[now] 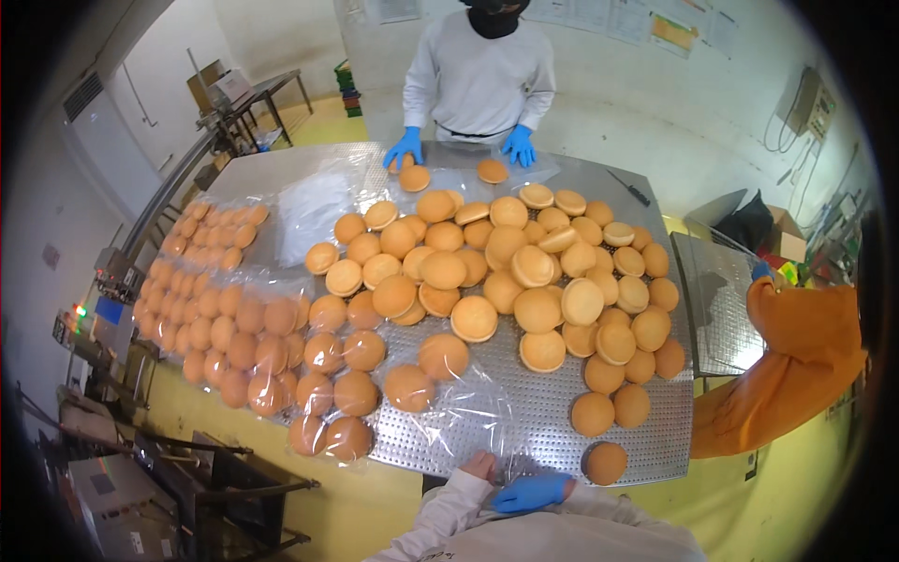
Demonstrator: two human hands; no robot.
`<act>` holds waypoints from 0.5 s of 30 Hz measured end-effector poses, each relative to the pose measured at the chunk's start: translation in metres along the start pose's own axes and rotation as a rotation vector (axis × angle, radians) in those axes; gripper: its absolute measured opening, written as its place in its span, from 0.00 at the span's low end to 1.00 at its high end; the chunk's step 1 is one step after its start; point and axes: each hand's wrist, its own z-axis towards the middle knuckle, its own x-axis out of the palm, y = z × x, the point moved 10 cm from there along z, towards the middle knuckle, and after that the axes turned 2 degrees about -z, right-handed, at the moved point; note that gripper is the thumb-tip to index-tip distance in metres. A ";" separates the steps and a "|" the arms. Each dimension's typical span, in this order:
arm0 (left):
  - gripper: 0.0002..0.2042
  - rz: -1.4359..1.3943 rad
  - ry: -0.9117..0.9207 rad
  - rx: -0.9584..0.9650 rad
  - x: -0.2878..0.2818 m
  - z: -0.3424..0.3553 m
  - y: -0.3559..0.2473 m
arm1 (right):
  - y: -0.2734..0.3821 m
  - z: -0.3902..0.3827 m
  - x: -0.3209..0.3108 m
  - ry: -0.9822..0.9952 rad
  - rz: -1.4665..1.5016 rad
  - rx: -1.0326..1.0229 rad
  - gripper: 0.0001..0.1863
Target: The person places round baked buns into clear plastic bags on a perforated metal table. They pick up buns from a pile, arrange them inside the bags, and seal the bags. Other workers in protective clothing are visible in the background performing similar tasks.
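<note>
My left hand, bare, is at the near edge of the metal table with its fingers curled on the end of a clear plastic bag. Close beside it, just off the table edge, is my right hand in a blue glove. Its fingers are closed and point left; whatever they hold is hidden. Two round golden buns lie at the bag's far left end. Beyond my hands a big heap of loose buns covers the middle of the table. One single bun sits at the edge right of my hands.
Bagged buns fill the table's left side, near a stack of clear bags. Across stands a co-worker with blue gloves by several buns. A knife lies far right. At right, an orange-clothed person is beside another metal table.
</note>
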 end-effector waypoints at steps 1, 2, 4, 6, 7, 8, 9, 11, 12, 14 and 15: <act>0.11 0.033 0.051 0.028 0.009 0.003 0.002 | 0.006 -0.020 -0.011 0.057 0.168 -0.136 0.19; 0.11 0.077 0.091 0.050 0.010 0.008 0.004 | -0.020 -0.016 -0.061 -0.247 0.120 -0.234 0.18; 0.15 0.184 0.250 -0.015 0.015 0.011 0.022 | -0.031 -0.020 -0.172 -0.754 0.107 -0.119 0.19; 0.18 0.122 0.215 -0.030 0.006 0.012 0.027 | -0.031 -0.030 -0.283 -1.173 0.093 0.011 0.20; 0.20 0.085 0.208 -0.016 0.004 0.017 0.026 | -0.043 -0.024 -0.317 -1.293 0.081 -0.021 0.21; 0.20 0.099 0.322 -0.047 0.012 0.021 0.033 | -0.063 -0.014 -0.348 -1.414 0.065 -0.050 0.22; 0.20 0.097 0.316 -0.007 0.013 0.023 0.037 | -0.057 0.005 -0.368 -1.416 -0.050 -0.076 0.22; 0.19 0.086 0.306 0.078 0.018 0.028 0.049 | -0.031 0.037 -0.398 -1.410 -0.288 -0.120 0.20; 0.19 0.076 0.260 0.088 0.014 0.028 0.049 | -0.025 0.055 -0.408 -1.316 -0.481 0.044 0.26; 0.19 0.051 0.252 0.081 0.013 0.031 0.056 | -0.037 0.056 -0.430 -1.189 -0.397 0.545 0.30; 0.19 0.044 0.258 0.075 0.016 0.029 0.061 | -0.041 0.046 -0.431 -1.105 -0.350 0.796 0.31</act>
